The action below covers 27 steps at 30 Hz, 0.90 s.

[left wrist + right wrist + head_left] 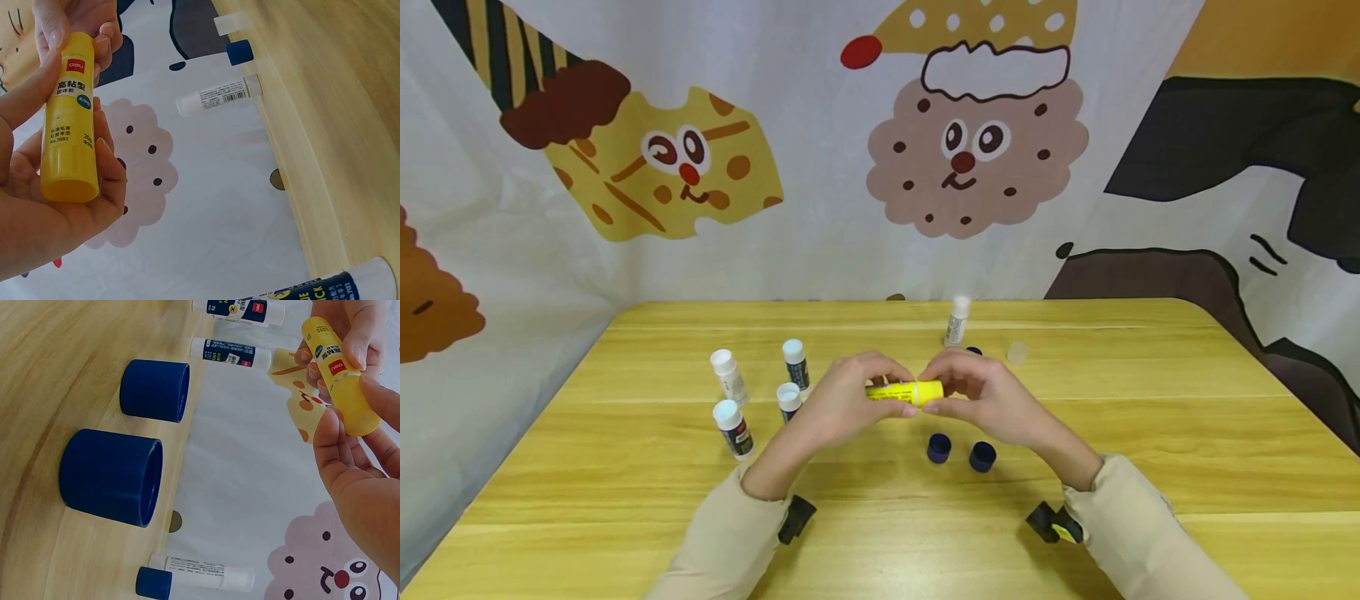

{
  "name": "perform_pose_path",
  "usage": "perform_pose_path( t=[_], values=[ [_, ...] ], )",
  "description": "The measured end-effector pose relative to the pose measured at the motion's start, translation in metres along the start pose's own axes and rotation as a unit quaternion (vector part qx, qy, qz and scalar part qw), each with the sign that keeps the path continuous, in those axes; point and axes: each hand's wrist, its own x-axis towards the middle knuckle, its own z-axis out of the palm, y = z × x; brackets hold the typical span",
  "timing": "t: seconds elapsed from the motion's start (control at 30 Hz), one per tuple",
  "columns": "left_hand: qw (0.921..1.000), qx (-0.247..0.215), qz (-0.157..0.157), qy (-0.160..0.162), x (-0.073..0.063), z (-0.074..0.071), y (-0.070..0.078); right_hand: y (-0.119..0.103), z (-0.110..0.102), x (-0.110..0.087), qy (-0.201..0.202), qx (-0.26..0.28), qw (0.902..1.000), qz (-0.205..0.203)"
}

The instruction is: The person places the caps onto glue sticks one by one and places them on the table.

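A yellow glue stick (891, 393) is held level above the middle of the table, between both hands. My left hand (848, 398) grips its body, thumb along the near side. My right hand (988, 398) pinches the yellow cap (353, 405) at the other end, and a thin pale line shows where cap and body meet. In the left wrist view the label of the glue stick (70, 119) faces the camera. On the table below the right hand stand two dark blue caps (938, 448), side by side.
Several glue sticks stand upright at the left, among them a dark-labelled one (733, 430) and a white one (728, 375). Behind the hands are another white glue stick (957, 321), a third blue cap (240, 52) and a translucent cap (1017, 353). A printed cloth (820, 183) hangs beyond the table.
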Motion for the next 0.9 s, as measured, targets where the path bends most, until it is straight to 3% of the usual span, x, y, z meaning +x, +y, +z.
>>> perform_pose_path(
  t=[0.27, 0.53, 0.9],
  values=[
    [0.9999, 0.004, 0.012, -0.003, -0.0001, -0.0027, -0.001, 0.0004, -0.0002, 0.0007, 0.001, -0.002, 1.0, 0.0],
    [1.0, -0.004, 0.004, -0.004, 0.0001, -0.0049, -0.002, -0.0021, -0.0008, 0.0001, 0.011, -0.036, 0.999, 0.025],
    [0.9999, -0.01, -0.006, -0.01, 0.0008, -0.004, -0.0023, -0.0004, -0.0025, -0.0019, 0.015, -0.043, 0.998, 0.045]
  ],
)
